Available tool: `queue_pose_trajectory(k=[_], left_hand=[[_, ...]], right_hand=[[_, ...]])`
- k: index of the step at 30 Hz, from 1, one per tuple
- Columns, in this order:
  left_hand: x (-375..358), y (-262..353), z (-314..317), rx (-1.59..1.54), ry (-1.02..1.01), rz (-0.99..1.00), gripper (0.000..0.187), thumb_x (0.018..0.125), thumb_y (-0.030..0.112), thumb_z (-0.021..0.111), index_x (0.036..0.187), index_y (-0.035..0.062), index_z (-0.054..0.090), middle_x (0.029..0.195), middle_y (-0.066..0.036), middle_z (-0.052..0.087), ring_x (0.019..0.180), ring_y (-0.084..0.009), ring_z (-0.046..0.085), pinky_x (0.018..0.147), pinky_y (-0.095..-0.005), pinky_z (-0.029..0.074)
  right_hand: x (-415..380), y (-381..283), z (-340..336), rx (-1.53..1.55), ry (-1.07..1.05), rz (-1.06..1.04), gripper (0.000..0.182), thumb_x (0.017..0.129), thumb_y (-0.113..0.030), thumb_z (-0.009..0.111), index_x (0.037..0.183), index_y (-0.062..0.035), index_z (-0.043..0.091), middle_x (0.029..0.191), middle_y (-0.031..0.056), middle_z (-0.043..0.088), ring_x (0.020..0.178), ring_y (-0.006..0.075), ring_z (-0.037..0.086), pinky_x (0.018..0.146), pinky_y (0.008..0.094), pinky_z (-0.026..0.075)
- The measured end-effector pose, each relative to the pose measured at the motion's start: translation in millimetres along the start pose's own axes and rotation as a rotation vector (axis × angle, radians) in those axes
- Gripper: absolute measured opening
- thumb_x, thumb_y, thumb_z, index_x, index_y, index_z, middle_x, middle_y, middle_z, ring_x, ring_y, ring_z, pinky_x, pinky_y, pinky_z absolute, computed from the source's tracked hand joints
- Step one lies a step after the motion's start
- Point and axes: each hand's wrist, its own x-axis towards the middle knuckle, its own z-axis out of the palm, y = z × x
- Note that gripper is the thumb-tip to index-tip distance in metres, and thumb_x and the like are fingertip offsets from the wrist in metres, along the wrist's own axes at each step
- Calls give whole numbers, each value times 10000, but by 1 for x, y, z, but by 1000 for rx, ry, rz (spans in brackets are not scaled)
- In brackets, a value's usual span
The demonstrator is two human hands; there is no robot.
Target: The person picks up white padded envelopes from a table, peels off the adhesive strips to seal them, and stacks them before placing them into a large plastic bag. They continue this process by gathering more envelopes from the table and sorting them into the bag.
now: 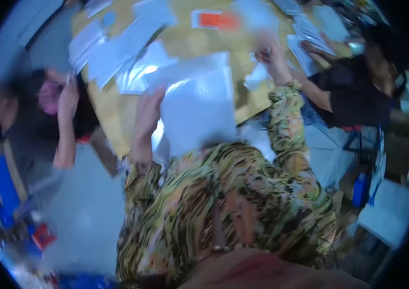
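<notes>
A flat, glossy, pale sheet that looks like a plastic sleeve or bag (pixel 197 103) lies in front of my body, reaching over the table's near edge. My left hand (pixel 149 111) grips its left edge, with the thumb side near the upper corner. My right hand (pixel 276 60) is raised over the right side of the table. Motion smears its fingers, and whether they hold anything is not clear. Beyond it is a blurred pale shape (pixel 257 19), beside an orange-red patch (pixel 210 19) on a white piece.
More glossy pale packets (pixel 110 55) spread over the yellowish table (pixel 110 113). One person in dark clothes (pixel 358 91) works at the right with packets by their hands. At the left, another person's arm (pixel 67 111) shows. A white stool (pixel 389 212) stands at the lower right.
</notes>
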Motion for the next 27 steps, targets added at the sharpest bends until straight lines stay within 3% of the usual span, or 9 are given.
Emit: queue_pose_trajectory(k=[2, 6, 10, 14, 19, 21, 25, 26, 27], left_hand=[[7, -4, -3, 67, -19, -46, 360, 884, 263, 533, 1107, -18, 567, 990, -22, 584, 884, -103, 509, 786, -268, 410], [8, -8, -4, -115, -88, -75, 260, 876, 198, 554, 1077, 36, 590, 925, 18, 580, 809, -65, 505, 717, -223, 413], [0, -26, -25, 50, -274, 115, 159, 860, 42, 483, 965, 72, 598, 831, 45, 547, 745, -34, 478, 626, -169, 381], [-3, -49, -43, -22, -384, 36, 123, 721, 123, 575, 803, 50, 517, 805, 8, 466, 738, -71, 438, 663, -194, 352], [-33, -24, -43, -306, -387, -65, 225, 738, 178, 632, 726, 92, 425, 760, 22, 441, 697, -47, 418, 584, -202, 348], [-37, -13, -18, 434, 39, -35, 309, 732, 184, 706, 725, 110, 406, 751, 26, 462, 651, -27, 399, 532, -195, 323], [-33, -3, -4, 349, 161, 82, 329, 716, 191, 749, 829, 89, 457, 807, -5, 508, 717, -57, 476, 615, -199, 404], [-28, -7, -13, 432, 173, 324, 369, 719, 206, 746, 952, 56, 502, 870, -42, 538, 812, -87, 512, 695, -218, 433], [-23, -9, -21, 633, 214, 476, 453, 720, 221, 746, 1065, 32, 521, 970, -87, 568, 904, -108, 528, 728, -237, 443]], right_hand=[[-9, 5, 22, -292, -295, 206, 417, 852, -305, 604, 1157, -36, 514, 807, 1, 588, 653, 74, 514, 607, 210, 413], [-31, 28, 67, -393, -262, 251, 294, 808, -169, 640, 1039, 4, 584, 930, 69, 620, 845, 126, 573, 770, 256, 443], [-24, 59, 51, -212, -600, 184, 281, 728, -187, 662, 913, 20, 617, 915, 59, 610, 841, 146, 572, 762, 250, 437], [-31, 51, 55, -350, -701, 261, 294, 645, -221, 568, 828, 8, 595, 812, 41, 541, 834, 106, 493, 674, 217, 391], [-49, 31, 72, -141, -736, 556, 231, 759, -250, 589, 807, -29, 539, 761, -2, 488, 710, 70, 466, 615, 206, 357], [-48, 32, 89, -622, -625, 106, 286, 769, -269, 673, 804, -41, 503, 714, -24, 494, 592, 55, 461, 500, 198, 356], [-47, 24, 104, -692, -389, 93, 279, 757, -180, 705, 703, -33, 473, 678, -23, 505, 642, 57, 475, 627, 229, 415], [-45, 33, 111, -705, -276, -184, 272, 760, -227, 701, 714, -18, 534, 686, -24, 542, 614, 66, 487, 634, 227, 431], [-46, 32, 113, -697, -290, -165, 272, 760, -227, 701, 714, -18, 534, 686, -24, 542, 614, 66, 487, 634, 227, 431]])
